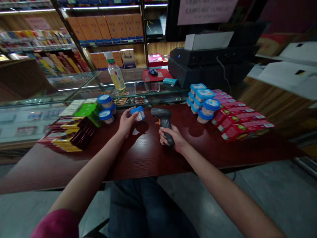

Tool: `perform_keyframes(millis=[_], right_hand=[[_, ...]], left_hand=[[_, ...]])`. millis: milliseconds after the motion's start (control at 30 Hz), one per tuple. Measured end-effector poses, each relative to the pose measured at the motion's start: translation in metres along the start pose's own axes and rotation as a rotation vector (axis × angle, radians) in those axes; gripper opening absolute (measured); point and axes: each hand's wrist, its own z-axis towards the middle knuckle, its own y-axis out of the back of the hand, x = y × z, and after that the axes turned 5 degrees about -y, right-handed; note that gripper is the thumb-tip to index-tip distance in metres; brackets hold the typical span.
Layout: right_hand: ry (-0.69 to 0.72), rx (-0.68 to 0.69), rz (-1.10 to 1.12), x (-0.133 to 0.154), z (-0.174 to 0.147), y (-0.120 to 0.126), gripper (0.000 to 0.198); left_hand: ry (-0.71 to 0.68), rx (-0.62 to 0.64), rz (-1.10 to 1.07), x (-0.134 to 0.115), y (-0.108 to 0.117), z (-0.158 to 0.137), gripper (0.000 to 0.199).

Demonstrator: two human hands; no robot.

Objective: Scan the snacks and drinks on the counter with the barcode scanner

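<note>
My left hand (pixel 127 122) grips a small blue-lidded tub (pixel 139 114), held tilted above the dark red table (pixel 146 162) with its printed side turned toward the scanner. Wrapped around the handle of a black barcode scanner (pixel 163 116) is my right hand (pixel 172 136); the scanner's head points left, toward the tub, with a gap between them. Several similar tubs (pixel 106 115) stand left of my left hand, some stacked. More blue-lidded tubs (pixel 209 106) are piled to the right of the scanner.
Red boxes (pixel 241 124) lie in rows at the right. At the left are green packs (pixel 88 110) and maroon-and-yellow packets (pixel 68 135). A bottle (pixel 116 74) stands on the glass counter behind, near a mouse (pixel 153 72) and black machine (pixel 198 71).
</note>
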Motion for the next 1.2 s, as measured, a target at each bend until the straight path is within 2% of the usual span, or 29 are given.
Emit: perform_keyframes(millis=[67,167,333,567,633,733,867,933,1033,1200], right_hand=[[-0.015,-0.003,-0.022,-0.011,0.016,-0.012,0.039],[-0.050,-0.008,-0.118,-0.022,0.022,-0.020,0.042],[-0.086,-0.042,-0.214,-0.024,0.018,-0.021,0.046],[-0.078,-0.041,-0.242,-0.024,0.019,-0.023,0.040],[-0.065,-0.058,-0.235,-0.024,0.018,-0.023,0.040],[-0.058,-0.095,-0.225,-0.023,0.016,-0.024,0.039],[-0.049,-0.115,-0.221,-0.021,0.014,-0.024,0.039],[-0.037,-0.119,-0.222,-0.021,0.014,-0.024,0.041],[-0.024,-0.123,-0.216,-0.022,0.015,-0.024,0.045],[-0.033,-0.123,-0.196,-0.023,0.016,-0.022,0.051]], left_hand=[[-0.018,-0.047,0.021,0.008,0.022,0.006,0.054],[-0.072,-0.071,0.026,0.020,0.038,0.010,0.059],[-0.141,-0.008,0.071,0.029,0.037,0.011,0.062],[-0.171,0.011,0.165,0.029,0.033,0.010,0.051],[-0.243,0.023,0.225,0.023,0.034,0.007,0.058],[-0.442,-0.002,0.386,0.004,0.043,0.000,0.066],[-0.622,-0.181,0.597,-0.032,0.068,-0.008,0.042],[-0.638,-0.259,0.643,-0.047,0.084,-0.008,0.037],[-0.594,-0.309,0.652,-0.057,0.105,0.001,0.036],[-0.500,-0.343,0.614,-0.047,0.120,0.023,0.038]])
